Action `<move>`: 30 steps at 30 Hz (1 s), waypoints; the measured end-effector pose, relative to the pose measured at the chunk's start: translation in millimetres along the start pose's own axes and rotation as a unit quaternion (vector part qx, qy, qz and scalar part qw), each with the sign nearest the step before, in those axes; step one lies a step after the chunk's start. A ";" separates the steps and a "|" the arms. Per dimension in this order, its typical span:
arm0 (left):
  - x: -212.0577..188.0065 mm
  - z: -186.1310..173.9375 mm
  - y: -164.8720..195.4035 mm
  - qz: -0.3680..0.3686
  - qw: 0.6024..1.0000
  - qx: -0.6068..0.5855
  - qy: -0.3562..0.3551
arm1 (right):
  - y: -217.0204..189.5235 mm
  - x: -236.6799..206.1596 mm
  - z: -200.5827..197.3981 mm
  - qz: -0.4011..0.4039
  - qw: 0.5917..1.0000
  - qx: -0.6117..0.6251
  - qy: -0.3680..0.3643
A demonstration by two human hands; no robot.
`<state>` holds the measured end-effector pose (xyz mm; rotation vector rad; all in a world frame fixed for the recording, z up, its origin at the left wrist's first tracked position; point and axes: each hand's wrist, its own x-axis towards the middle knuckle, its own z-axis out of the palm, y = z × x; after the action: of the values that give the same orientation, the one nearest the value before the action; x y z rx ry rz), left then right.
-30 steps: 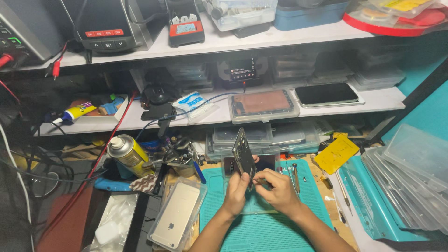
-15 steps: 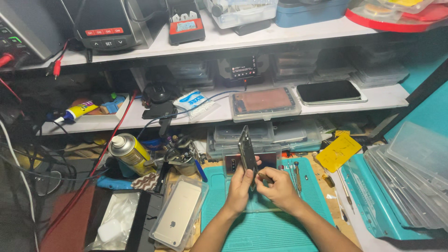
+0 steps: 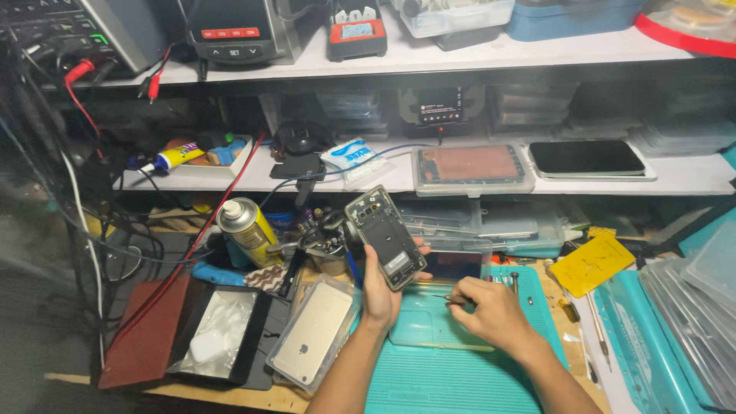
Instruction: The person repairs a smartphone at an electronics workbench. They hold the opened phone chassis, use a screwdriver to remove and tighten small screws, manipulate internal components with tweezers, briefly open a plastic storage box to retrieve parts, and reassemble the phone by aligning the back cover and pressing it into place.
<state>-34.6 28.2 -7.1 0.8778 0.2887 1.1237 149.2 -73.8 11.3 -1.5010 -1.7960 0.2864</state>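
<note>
Spray can (image 3: 247, 230) – gold phone (image 3: 314, 332) beside opened phone (image 3: 385, 236)

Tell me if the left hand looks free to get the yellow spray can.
Probably not as it stands: the left hand is gripping an opened phone upright. The spray can lies further left, past a clutter of tools, uncovered, so the path looks open once the phone is put down.

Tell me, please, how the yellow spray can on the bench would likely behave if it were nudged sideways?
The spray can already leans, tall and narrow, so it would probably tip easily. Being round, it may roll once down. Cables and tools crowd beside it, likely stopping it soon.
</note>
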 end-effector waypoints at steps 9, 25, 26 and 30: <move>-3.8 8.3 -4.0 0.003 0.999 -0.045 -0.022 | -25.5 -0.6 -3.4 -0.032 0.993 0.112 -0.029; -10.1 12.6 -12.1 0.070 0.996 0.046 -0.010 | -25.3 -9.6 18.5 -0.059 0.992 0.065 0.089; -10.6 12.6 -12.7 0.075 0.996 0.053 -0.013 | -25.1 -9.6 18.5 -0.062 0.992 0.066 0.089; -11.3 12.4 -15.3 0.087 0.993 0.079 -0.025 | -24.2 -10.1 19.1 -0.049 0.993 0.068 0.082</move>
<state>-21.8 10.3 -12.9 1.0865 0.2659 1.2500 118.6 -84.3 8.8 -1.2988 -1.6799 0.2247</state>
